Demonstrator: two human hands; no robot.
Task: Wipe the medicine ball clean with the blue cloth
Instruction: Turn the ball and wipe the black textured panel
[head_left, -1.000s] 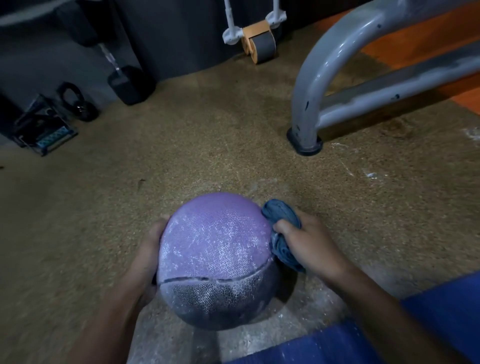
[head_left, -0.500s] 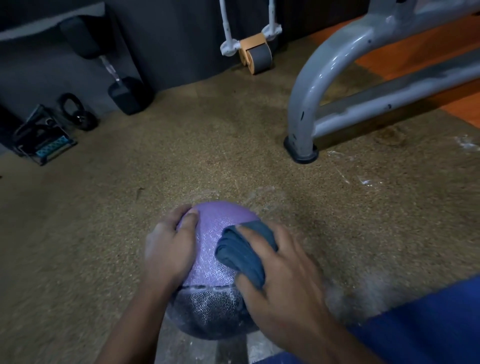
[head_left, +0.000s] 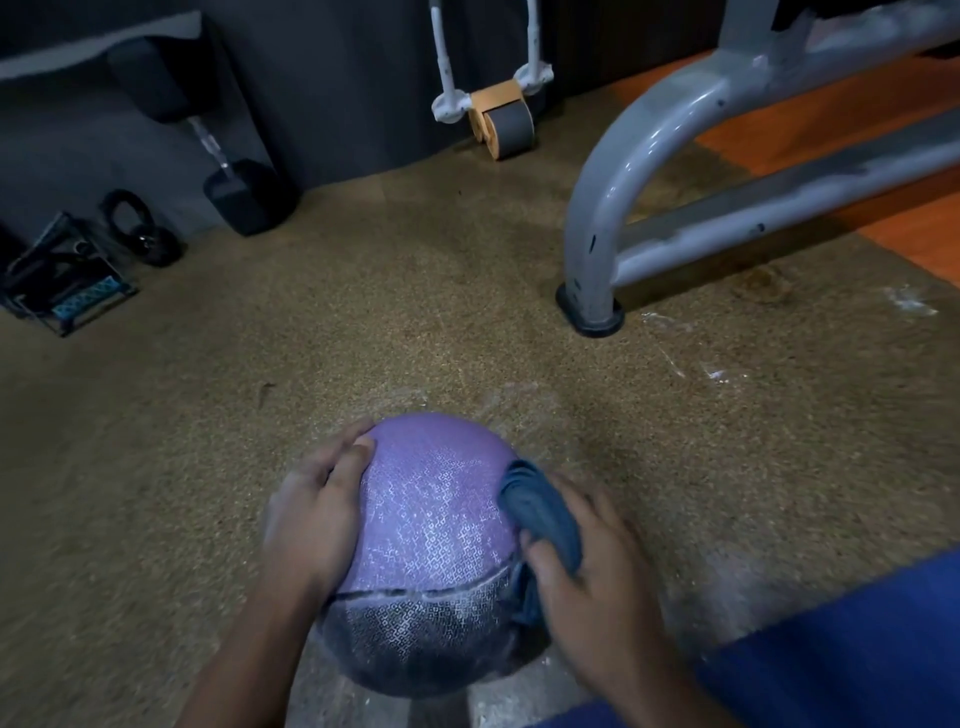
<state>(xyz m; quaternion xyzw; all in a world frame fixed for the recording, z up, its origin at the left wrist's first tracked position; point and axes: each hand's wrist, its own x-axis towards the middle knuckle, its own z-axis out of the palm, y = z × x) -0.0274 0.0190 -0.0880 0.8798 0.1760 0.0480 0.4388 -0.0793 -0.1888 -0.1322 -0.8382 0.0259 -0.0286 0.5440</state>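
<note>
On speckled gym flooring (head_left: 363, 322) near a grey machine frame (head_left: 613, 208), medicine ball (head_left: 431, 525) braced by left hand (head_left: 317, 514), fingers spread flat on its side, probably against rolling, while right hand (head_left: 587, 566) pinches blue cloth (head_left: 540, 509) against right flank for wiping.

Medicine ball (head_left: 431, 525): rubbery, finely textured, dusted white. Blue cloth (head_left: 543, 512) soft and matt. Floor (head_left: 363, 322) rough, speckled and grainy; at two o'clock, glossy painted metal frame (head_left: 613, 171), chipped.
</note>
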